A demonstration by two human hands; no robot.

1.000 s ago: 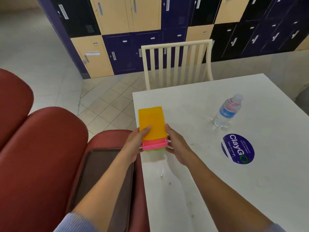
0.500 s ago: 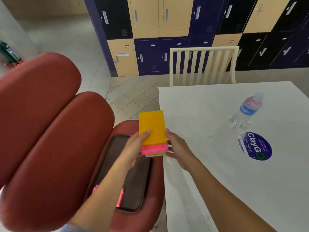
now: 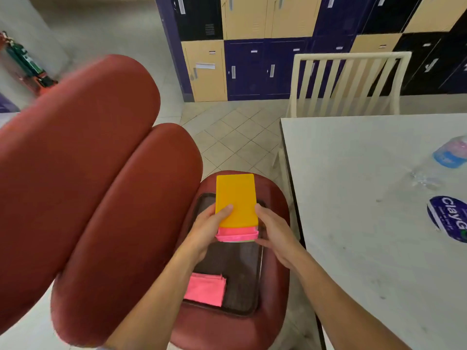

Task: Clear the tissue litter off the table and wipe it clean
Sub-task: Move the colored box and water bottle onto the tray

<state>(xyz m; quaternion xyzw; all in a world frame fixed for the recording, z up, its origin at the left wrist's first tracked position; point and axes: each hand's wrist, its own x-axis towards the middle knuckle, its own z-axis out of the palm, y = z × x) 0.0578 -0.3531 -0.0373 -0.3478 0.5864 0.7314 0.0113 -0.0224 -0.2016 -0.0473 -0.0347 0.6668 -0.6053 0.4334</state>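
Both hands hold a flat stack with an orange-yellow top, a pink layer and a thin green edge beneath. My left hand grips its left side with the thumb on top. My right hand grips its right side. The stack hangs above a dark tray lying on a red cushioned seat. A folded pink cloth lies in the tray's near left corner. The white table stands to the right, with faint specks on its surface. No tissue is in view.
A water bottle and a round blue sticker are at the table's right edge of view. A cream slatted chair stands behind the table. Red seat backs fill the left. Lockers line the far wall.
Both hands carried the stack leftwards, off the table's edge, to above the tray on the red seat. The view turned left, so the pink cloth shows fully.
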